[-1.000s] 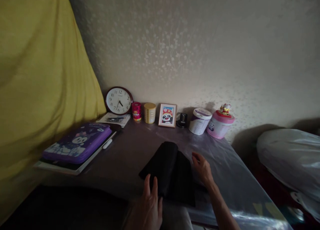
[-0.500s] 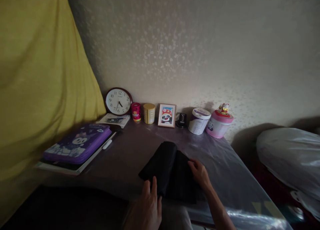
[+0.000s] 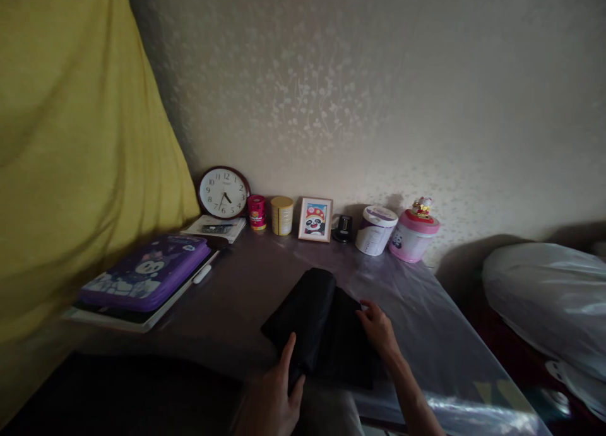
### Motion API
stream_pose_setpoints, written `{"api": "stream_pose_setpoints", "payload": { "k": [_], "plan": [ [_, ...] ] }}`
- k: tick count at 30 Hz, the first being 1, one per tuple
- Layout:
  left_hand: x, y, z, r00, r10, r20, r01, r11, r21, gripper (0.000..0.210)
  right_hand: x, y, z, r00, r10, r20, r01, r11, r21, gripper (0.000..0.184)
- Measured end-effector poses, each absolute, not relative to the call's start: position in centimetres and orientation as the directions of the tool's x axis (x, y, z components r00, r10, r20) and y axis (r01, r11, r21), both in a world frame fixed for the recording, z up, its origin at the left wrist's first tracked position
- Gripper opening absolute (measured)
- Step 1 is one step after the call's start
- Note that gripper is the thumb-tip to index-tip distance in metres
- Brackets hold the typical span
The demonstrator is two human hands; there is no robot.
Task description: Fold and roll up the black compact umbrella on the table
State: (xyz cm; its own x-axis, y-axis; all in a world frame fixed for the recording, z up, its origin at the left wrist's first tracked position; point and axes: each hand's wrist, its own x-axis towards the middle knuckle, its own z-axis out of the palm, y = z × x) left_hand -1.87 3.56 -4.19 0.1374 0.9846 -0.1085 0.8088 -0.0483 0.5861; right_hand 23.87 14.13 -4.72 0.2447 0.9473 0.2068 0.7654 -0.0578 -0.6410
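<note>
A piece of black cloth [image 3: 307,319] lies near the front edge of the table, its left part folded or rolled into a thick bulge and its right part flat. My left hand [image 3: 273,392] grips the near end of the bulge, index finger along its side and thumb at its lower end; the other fingers are hidden. At the cloth's right edge is my right hand [image 3: 377,329], with bent fingers and the fingertips on the fabric. Its index finger is slightly raised.
A purple case [image 3: 146,272] lies on books at the left, beside a yellow curtain [image 3: 85,139]. Along the wall stand a clock [image 3: 223,193], two cans, a picture frame [image 3: 315,219], a small black object [image 3: 343,228] and two tubs. A plastic-wrapped bundle [image 3: 544,291] is at the right.
My left hand has shifted slightly, with its index finger and thumb now farther apart along the bulge. My right index finger has lifted a little. The cloth has barely moved.
</note>
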Motion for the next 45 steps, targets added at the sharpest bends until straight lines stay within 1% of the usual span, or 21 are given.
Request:
{"api": "stream_pose_setpoints", "payload": {
  "k": [2, 4, 6, 8, 9, 11, 16, 20, 22, 24, 25, 27, 29, 30, 33, 34, 36, 38, 41, 43, 45],
  "plan": [
    [-2.0, 3.7, -4.2, 0.136, 0.987, -0.084, 0.788, -0.056, 0.614, 0.063, 23.7, 13.9, -4.4, 0.226, 0.950, 0.217, 0.823, -0.067, -0.564, 0.027],
    [-2.1, 3.8, -4.1, 0.131, 0.989, -0.068, 0.783, -0.061, 0.619, 0.063, 23.1, 13.7, -3.9, 0.193, 0.931, 0.310, 0.890, -0.034, -0.454, 0.026],
    [-2.1, 3.8, -3.9, 0.131, 0.988, -0.083, 0.772, -0.050, 0.633, 0.063, 22.3, 13.8, -3.2, 0.090, 0.901, 0.425, 0.928, 0.079, -0.364, 0.024],
    [-2.1, 3.8, -3.6, 0.127, 0.988, -0.090, 0.757, -0.037, 0.652, 0.063, 21.3, 14.0, -2.6, -0.066, 0.877, 0.476, 0.911, 0.248, -0.330, 0.025],
    [-2.2, 3.8, -3.5, 0.121, 0.988, -0.092, 0.751, -0.030, 0.660, 0.062, 20.8, 14.1, -2.5, -0.140, 0.868, 0.476, 0.888, 0.323, -0.328, 0.025],
    [-2.3, 3.8, -3.1, 0.109, 0.989, -0.099, 0.740, -0.014, 0.672, 0.061, 20.0, 14.2, -2.5, -0.248, 0.855, 0.456, 0.849, 0.419, -0.323, 0.025],
    [-2.8, 4.1, -2.2, 0.117, 0.987, -0.113, 0.709, -0.004, 0.705, 0.061, 18.4, 11.9, -3.3, -0.350, 0.864, 0.363, 0.816, 0.471, -0.335, 0.025],
    [-3.0, 4.2, -1.8, 0.079, 0.986, -0.144, 0.726, 0.042, 0.686, 0.061, 17.3, 8.3, -3.0, -0.421, 0.849, 0.319, 0.772, 0.520, -0.366, 0.028],
    [-3.0, 4.2, -1.9, 0.078, 0.986, -0.148, 0.734, 0.044, 0.677, 0.061, 16.9, 6.6, -2.5, -0.498, 0.813, 0.303, 0.713, 0.582, -0.391, 0.024],
    [-3.0, 4.2, -2.1, 0.081, 0.986, -0.148, 0.749, 0.038, 0.661, 0.062, 16.7, 5.8, -1.9, -0.581, 0.763, 0.284, 0.621, 0.641, -0.451, 0.017],
    [-3.0, 4.1, -2.2, 0.083, 0.986, -0.143, 0.759, 0.031, 0.651, 0.062, 16.8, 5.8, -1.6, -0.591, 0.754, 0.285, 0.588, 0.645, -0.488, 0.016],
    [-2.9, 4.0, -2.4, 0.083, 0.987, -0.135, 0.779, 0.020, 0.627, 0.061, 17.0, 6.9, -1.1, -0.511, 0.800, 0.315, 0.592, 0.593, -0.545, 0.021],
    [-2.9, 4.0, -2.6, 0.075, 0.988, -0.137, 0.796, 0.023, 0.604, 0.060, 17.5, 9.1, -1.1, -0.350, 0.859, 0.374, 0.675, 0.508, -0.535, 0.024],
    [-2.8, 4.0, -2.8, 0.074, 0.988, -0.136, 0.802, 0.022, 0.598, 0.060, 17.7, 10.4, -1.3, -0.332, 0.863, 0.380, 0.709, 0.494, -0.502, 0.023],
    [-2.7, 3.9, -3.0, 0.081, 0.990, -0.114, 0.805, 0.002, 0.593, 0.061, 18.4, 14.3, -2.4, -0.405, 0.856, 0.321, 0.775, 0.508, -0.376, 0.025],
    [-2.7, 3.9, -3.0, 0.081, 0.990, -0.112, 0.805, 0.001, 0.593, 0.062, 18.7, 15.3, -2.9, -0.376, 0.880, 0.289, 0.819, 0.461, -0.340, 0.025],
    [-2.5, 3.9, -3.0, 0.073, 0.990, -0.120, 0.812, 0.011, 0.584, 0.062, 19.3, 16.5, -3.6, -0.255, 0.936, 0.244, 0.904, 0.320, -0.284, 0.030],
    [-2.3, 3.8, -2.9, 0.071, 0.988, -0.137, 0.824, 0.020, 0.567, 0.062, 20.1, 16.7, -3.9, -0.111, 0.962, 0.251, 0.950, 0.177, -0.257, 0.036],
    [-2.1, 3.6, -2.7, 0.075, 0.986, -0.147, 0.832, 0.019, 0.554, 0.062, 21.5, 15.6, -3.9, 0.055, 0.959, 0.279, 0.955, 0.030, -0.294, 0.037],
    [-2.1, 3.5, -2.6, 0.077, 0.986, -0.148, 0.829, 0.020, 0.558, 0.061, 22.2, 14.7, -3.9, 0.135, 0.960, 0.243, 0.935, -0.042, -0.353, 0.035],
    [-2.1, 3.5, -2.7, 0.081, 0.986, -0.144, 0.822, 0.016, 0.570, 0.061, 22.7, 14.2, -4.0, 0.178, 0.966, 0.186, 0.898, -0.082, -0.432, 0.034]
  ]
}}
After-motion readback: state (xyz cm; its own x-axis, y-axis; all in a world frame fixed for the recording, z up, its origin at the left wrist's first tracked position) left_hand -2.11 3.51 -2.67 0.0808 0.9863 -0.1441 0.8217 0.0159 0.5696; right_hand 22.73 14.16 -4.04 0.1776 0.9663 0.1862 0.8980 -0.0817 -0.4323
